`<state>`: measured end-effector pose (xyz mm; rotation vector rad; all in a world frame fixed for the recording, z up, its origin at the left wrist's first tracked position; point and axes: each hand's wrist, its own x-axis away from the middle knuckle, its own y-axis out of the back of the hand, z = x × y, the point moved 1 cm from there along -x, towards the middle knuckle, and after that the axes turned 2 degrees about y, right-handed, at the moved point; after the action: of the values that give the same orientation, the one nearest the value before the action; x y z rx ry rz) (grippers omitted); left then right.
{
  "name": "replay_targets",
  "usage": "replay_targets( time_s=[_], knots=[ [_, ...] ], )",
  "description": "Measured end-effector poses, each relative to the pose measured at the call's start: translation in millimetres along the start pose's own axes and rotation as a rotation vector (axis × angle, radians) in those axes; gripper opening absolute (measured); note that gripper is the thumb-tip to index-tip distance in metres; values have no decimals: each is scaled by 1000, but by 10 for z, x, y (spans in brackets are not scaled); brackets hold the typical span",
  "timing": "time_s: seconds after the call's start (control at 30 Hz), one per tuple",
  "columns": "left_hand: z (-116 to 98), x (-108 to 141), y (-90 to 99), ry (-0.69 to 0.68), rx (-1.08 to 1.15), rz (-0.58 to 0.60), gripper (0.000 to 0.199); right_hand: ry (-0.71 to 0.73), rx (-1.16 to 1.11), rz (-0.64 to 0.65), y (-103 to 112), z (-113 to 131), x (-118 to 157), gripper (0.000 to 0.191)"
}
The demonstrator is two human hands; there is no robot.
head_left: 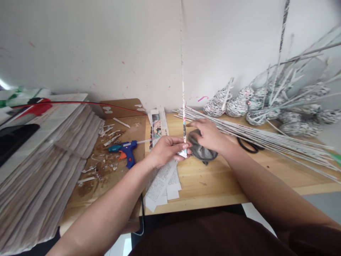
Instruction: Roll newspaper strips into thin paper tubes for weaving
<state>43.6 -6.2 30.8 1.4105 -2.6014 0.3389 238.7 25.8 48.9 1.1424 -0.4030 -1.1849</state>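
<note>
Between the thumb and fingers of my left hand (170, 149) is the lower end of a thin rolled newspaper stick (183, 96). The stick stands upright and runs out of the top of the view. A folded bit of printed paper shows at its bottom, by my fingertips. My right hand (206, 133) is just right of the stick, its fingers apart and nothing visible in them. Below it lies a dark grey, round, cloth-like thing (204, 151), partly covered by the hand. Printed newspaper strips (162, 183) lie under and beside my left hand.
A blue glue gun (129, 151) lies on the left among paper scraps. Beyond it stands a tall newspaper stack (61, 156). Rolled paper sticks (255, 137) spread across the right, over black loop handles (249, 145). Woven paper shapes (237, 105) line the wall.
</note>
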Motion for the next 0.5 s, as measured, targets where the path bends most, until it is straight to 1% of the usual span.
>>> replay_targets(
  time_s=[0.03, 0.07, 0.1, 0.13, 0.2, 0.23, 0.27, 0.33, 0.43, 0.47, 0.5],
  knots=[
    [2, -1, 2, -2, -6, 2, 40, 16, -146, -74, 21, 28, 4, 26],
    [5, -2, 4, -6, -13, 5, 40, 21, -319, -105, 40, 59, 10, 27],
    [8, -3, 5, -8, -21, 10, 39, 12, -500, -91, 56, 91, 18, 29],
    [12, -4, 5, -9, -28, 14, 39, -10, -663, -43, 65, 121, 26, 31],
    [22, -5, -2, -9, -40, 26, 39, -73, -878, 78, 66, 170, 42, 34],
    [26, -5, -7, -8, -45, 33, 39, -98, -932, 117, 58, 186, 48, 34],
    [31, -4, -14, -6, -51, 40, 39, -114, -967, 124, 48, 197, 50, 32],
    [37, -1, -26, -3, -62, 51, 39, -127, -1021, 73, 26, 208, 47, 25],
    [37, 7, -34, -9, -74, 49, 37, -149, -1069, -55, 11, 215, 45, 20],
    [35, 9, -34, -15, -74, 49, 37, -165, -1075, -59, 10, 216, 47, 21],
    [32, 11, -34, -24, -72, 52, 36, -183, -1080, -31, 9, 218, 51, 23]
  ],
)
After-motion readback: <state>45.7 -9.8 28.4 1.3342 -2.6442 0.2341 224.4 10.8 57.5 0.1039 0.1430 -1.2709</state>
